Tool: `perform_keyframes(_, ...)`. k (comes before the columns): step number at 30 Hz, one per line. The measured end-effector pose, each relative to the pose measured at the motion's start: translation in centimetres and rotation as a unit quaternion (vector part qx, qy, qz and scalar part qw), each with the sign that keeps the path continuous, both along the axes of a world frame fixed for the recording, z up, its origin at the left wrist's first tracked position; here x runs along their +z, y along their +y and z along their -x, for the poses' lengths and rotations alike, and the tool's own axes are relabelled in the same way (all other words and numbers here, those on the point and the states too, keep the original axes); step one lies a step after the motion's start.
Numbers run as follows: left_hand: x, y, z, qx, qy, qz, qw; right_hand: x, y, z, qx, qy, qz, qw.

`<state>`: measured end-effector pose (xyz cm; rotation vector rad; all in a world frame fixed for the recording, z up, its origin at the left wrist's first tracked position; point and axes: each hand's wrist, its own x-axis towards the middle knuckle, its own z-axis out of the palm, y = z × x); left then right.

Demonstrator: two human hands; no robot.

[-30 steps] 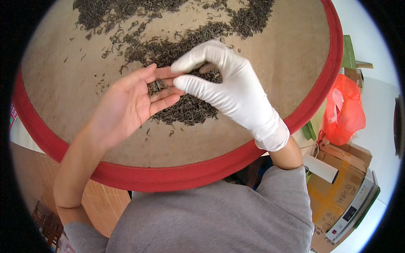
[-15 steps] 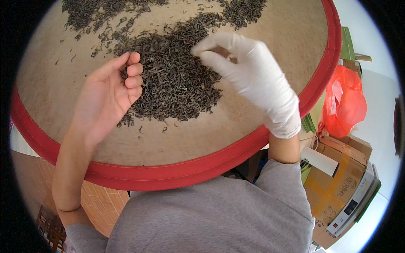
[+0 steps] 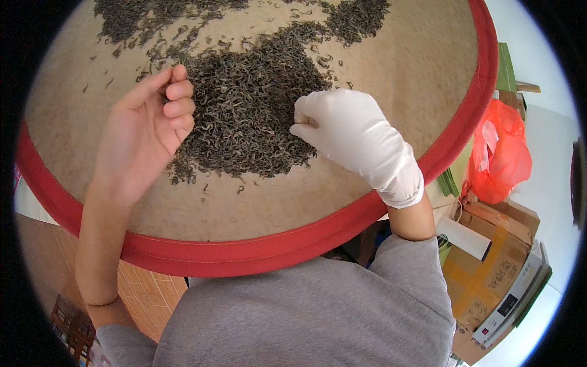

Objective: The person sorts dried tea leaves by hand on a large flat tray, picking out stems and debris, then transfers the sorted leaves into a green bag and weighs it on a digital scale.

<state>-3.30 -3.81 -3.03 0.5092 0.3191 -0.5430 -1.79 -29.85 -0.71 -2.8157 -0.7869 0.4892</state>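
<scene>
A pile of dark, curled dried tea leaves [image 3: 244, 110] lies on a round tan tray [image 3: 269, 211] with a red cloth rim. My left hand [image 3: 150, 116] is bare, palm up at the pile's left side, its fingers curled in and the thumb against the index finger. What sits in that pinch is too small to make out. In a white glove, my right hand [image 3: 348, 125] is at the pile's right edge with fingers bent and thumb drawn close to them. Whatever it pinches is hidden by the glove.
More tea leaves [image 3: 361, 18] lie at the tray's far side, with strays between. Right of the tray are a red plastic bag [image 3: 500, 150], cardboard boxes [image 3: 471, 269], a white paper roll [image 3: 465, 238] and a flat silver-grey device [image 3: 510, 300]. Wooden-look flooring [image 3: 147, 293] shows below left.
My right hand has come down and nearer to me at the pile's right edge, its fingers more curled. My left hand has shifted slightly left and farther away, still curled.
</scene>
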Motion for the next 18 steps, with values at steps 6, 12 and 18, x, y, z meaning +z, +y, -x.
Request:
perform_keyframes(6, 0.8, 0.2, 0.1, 0.036, 0.024, -0.003, 0.999, 2.6, -0.1, -0.6, -0.099, 0.144, -0.189, 0.966)
perform_keyframes(12, 2.1, -1.8, 0.8, -0.063, 0.026, -0.130, 0.989, 3.7, 1.2, -0.6, -0.222, 0.293, -0.356, 0.859)
perform_keyframes(18, 1.5, -2.1, 1.2, -0.126, -0.037, -0.101, 0.986, 3.1, 2.5, -0.2, -0.226, 0.324, -0.406, 0.824)
